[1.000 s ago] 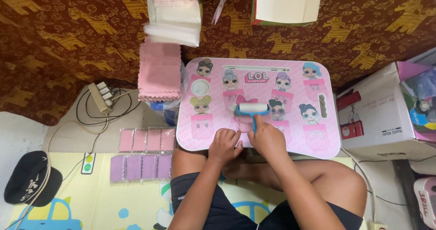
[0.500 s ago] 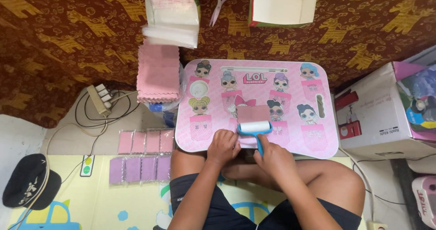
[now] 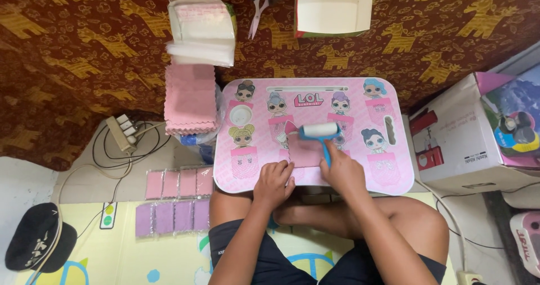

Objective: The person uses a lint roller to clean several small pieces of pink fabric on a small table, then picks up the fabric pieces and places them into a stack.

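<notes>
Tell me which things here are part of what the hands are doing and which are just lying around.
In use:
right hand gripping the lint roller
left hand pressing the pink cloth
pink lap table

Lying about:
stack of pink cloths
bagged cloths
scissors
open box
power strip
black cap

I'm seeing a pink tabletop [image 3: 394, 178] printed with cartoon doll figures, a pale pink cloth [image 3: 305, 153] lying on it, and a lint roller [image 3: 319, 131] showing a white roll on a blue handle. A stack of pink cloths [image 3: 190, 100] is sitting on a maroon blanket [image 3: 73, 54] patterned with golden animals.
</notes>
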